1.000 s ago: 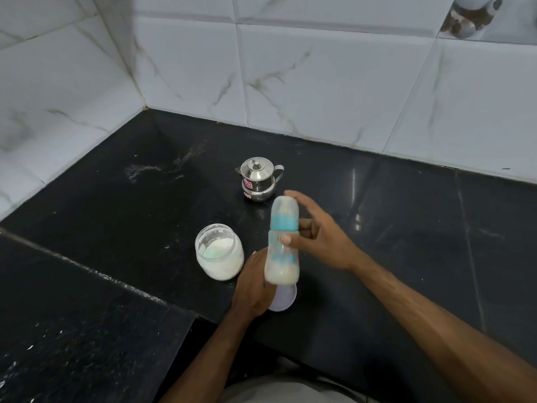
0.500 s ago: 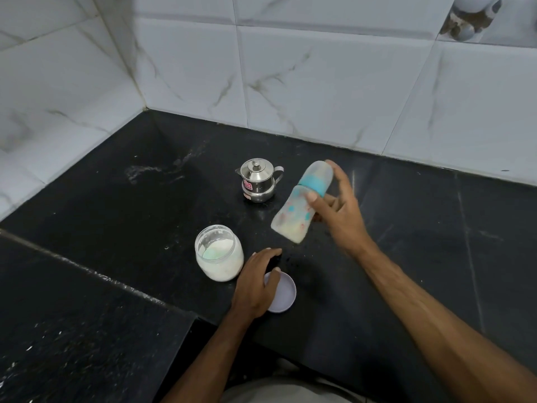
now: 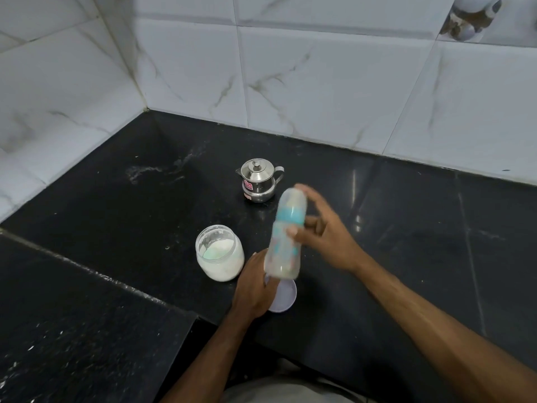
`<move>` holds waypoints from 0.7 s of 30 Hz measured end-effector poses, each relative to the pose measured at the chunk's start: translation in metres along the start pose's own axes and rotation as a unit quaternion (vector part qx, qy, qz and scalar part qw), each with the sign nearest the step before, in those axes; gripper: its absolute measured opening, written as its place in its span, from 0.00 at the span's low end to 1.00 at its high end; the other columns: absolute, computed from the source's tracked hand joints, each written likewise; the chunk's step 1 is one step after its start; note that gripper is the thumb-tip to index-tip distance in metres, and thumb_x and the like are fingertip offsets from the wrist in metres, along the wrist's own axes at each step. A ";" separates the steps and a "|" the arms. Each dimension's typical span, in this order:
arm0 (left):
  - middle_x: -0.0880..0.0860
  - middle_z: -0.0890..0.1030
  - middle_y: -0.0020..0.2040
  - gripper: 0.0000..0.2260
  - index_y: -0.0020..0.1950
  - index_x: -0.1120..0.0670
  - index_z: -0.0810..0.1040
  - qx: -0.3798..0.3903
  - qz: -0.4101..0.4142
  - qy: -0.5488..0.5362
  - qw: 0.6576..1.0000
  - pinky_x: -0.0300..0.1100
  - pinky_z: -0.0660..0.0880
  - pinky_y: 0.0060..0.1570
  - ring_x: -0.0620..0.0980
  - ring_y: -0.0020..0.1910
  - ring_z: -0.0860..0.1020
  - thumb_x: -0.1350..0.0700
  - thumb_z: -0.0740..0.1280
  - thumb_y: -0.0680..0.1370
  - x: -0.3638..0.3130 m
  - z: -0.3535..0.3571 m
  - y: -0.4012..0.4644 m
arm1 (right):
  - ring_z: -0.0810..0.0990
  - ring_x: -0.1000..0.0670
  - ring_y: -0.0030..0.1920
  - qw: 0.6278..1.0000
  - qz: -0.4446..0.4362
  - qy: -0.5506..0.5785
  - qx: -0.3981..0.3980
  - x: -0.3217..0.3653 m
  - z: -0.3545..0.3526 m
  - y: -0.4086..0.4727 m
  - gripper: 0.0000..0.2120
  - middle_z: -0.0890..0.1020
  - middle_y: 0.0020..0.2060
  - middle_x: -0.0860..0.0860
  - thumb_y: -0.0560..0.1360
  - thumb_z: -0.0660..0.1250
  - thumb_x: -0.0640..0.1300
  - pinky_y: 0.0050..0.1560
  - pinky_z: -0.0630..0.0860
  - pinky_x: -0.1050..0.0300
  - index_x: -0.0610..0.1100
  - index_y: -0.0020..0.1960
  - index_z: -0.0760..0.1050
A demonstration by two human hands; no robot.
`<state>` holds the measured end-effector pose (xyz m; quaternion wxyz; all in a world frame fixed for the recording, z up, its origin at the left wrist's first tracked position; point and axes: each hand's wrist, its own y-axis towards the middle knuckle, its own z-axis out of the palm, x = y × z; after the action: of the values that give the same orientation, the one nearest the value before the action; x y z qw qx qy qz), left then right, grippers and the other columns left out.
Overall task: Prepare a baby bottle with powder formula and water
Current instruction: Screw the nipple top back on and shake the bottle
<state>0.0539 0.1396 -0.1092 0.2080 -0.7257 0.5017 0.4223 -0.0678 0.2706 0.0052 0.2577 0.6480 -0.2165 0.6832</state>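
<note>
Above the counter (image 3: 406, 228), blurred capped bottle (image 3: 286, 237), milky inside

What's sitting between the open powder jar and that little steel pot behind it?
Nothing: in the head view, only bare black countertop separates the powder jar from the steel pot. The baby bottle, held in the right hand, is off to the side.

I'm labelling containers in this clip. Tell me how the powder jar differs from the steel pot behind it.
The powder jar is see-through, showing white powder; the steel pot is shiny opaque metal. The powder jar stands open with no lid on; the steel pot wears a knobbed lid. The steel pot has a side handle and a pink sticker; the powder jar has neither. Both stand upright on the black counter.
</note>
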 end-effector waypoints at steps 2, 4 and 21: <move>0.53 0.78 0.61 0.16 0.65 0.58 0.73 0.010 -0.029 -0.020 0.999 0.54 0.71 0.63 0.53 0.61 0.75 0.58 0.66 0.77 -0.003 -0.002 0.001 | 0.84 0.44 0.54 0.998 0.016 -0.026 0.060 -0.002 0.003 -0.003 0.36 0.83 0.55 0.45 0.72 0.71 0.36 0.49 0.82 0.52 0.52 0.73 0.58; 0.46 0.77 0.60 0.16 0.63 0.55 0.75 0.002 0.004 0.002 1.000 0.54 0.70 0.64 0.45 0.60 0.74 0.52 0.61 0.78 0.003 0.000 0.000 | 0.84 0.45 0.53 1.000 -0.010 0.012 -0.012 0.005 -0.001 0.004 0.35 0.83 0.54 0.45 0.71 0.71 0.38 0.47 0.82 0.52 0.50 0.73 0.58; 0.47 0.78 0.58 0.13 0.58 0.46 0.75 0.003 0.000 -0.030 1.000 0.55 0.70 0.63 0.50 0.59 0.75 0.45 0.59 0.77 0.008 0.002 0.002 | 0.84 0.43 0.54 1.000 -0.010 0.018 -0.001 0.001 0.003 0.004 0.35 0.81 0.57 0.39 0.72 0.71 0.38 0.48 0.82 0.50 0.54 0.72 0.59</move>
<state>0.0522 0.1355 -0.1163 0.2259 -0.7121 0.4963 0.4423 -0.0680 0.2659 0.0066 0.2689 0.6371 -0.2061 0.6923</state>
